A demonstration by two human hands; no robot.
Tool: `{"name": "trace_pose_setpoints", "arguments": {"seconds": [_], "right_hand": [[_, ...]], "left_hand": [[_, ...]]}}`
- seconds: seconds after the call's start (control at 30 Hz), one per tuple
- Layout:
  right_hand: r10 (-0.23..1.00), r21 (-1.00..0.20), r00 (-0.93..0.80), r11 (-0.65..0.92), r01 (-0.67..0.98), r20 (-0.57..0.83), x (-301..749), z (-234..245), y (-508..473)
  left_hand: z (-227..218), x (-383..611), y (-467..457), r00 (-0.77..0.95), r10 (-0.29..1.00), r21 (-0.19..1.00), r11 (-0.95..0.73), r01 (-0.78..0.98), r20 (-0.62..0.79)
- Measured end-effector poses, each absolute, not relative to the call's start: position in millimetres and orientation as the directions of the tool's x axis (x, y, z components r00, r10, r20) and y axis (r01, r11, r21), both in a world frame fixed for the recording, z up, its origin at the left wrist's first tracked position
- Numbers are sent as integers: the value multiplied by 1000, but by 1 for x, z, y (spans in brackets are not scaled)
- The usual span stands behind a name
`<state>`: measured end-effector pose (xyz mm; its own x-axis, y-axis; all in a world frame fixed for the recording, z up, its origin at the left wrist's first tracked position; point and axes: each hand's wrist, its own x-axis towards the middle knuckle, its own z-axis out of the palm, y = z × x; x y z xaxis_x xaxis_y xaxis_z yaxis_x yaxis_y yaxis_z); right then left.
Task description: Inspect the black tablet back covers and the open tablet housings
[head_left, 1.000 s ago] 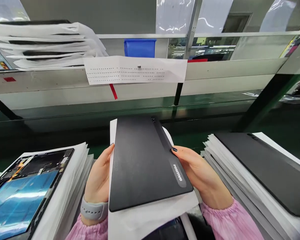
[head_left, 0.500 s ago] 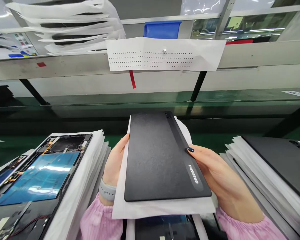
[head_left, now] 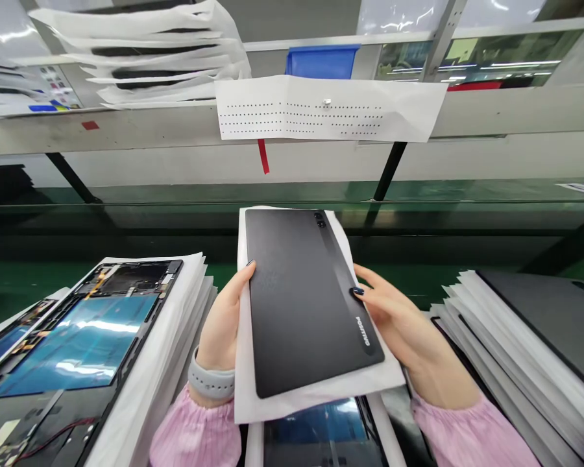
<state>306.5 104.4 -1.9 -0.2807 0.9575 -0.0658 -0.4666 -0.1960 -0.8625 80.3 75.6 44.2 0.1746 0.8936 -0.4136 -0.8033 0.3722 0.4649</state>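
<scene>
A black tablet back cover (head_left: 306, 298) with a camera cutout and the word POSITIVO lies on a white paper sheet (head_left: 272, 410). My left hand (head_left: 226, 314) grips the left edge of both, thumb on top and fingers hidden beneath. On the right edge, my right hand (head_left: 399, 324) has its thumb on the cover, with a finger showing behind the paper. Below them is an opened tablet (head_left: 321, 438) with a blue film over its inside, partly hidden by the paper. To my left, another opened tablet (head_left: 87, 331) shows a blue film and wiring.
Stacked white sheets (head_left: 163, 350) carry the left tablet. At right, another black cover (head_left: 549, 324) tops a layered paper stack (head_left: 486, 337). Overhead, a shelf (head_left: 146, 130) bears wrapped items (head_left: 165, 58), a blue bin (head_left: 324, 61) and a printed paper strip (head_left: 331, 110).
The cover and its paper have shifted slightly left and turned counterclockwise in my hands. My right hand has moved left with them; both hands keep their grip.
</scene>
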Motion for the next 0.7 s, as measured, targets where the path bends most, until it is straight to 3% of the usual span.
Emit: {"name": "trace_pose_setpoints", "arguments": {"seconds": [0.1, 0.23, 0.5, 0.7], "right_hand": [[885, -839, -461, -297, -457, -63, 297, -21, 118], [850, -834, -525, -325, -446, -50, 284, -36, 127], [877, -842, -480, -282, -461, -31, 285, -29, 122], [960, -866, -274, -91, -492, 55, 299, -17, 115]], "left_hand": [[40, 90, 68, 109, 969, 648, 230, -726, -222], [36, 102, 61, 112, 993, 836, 84, -543, -27], [37, 99, 60, 90, 996, 897, 51, -439, -12], [23, 87, 68, -7, 985, 944, -166, -287, 171]]}}
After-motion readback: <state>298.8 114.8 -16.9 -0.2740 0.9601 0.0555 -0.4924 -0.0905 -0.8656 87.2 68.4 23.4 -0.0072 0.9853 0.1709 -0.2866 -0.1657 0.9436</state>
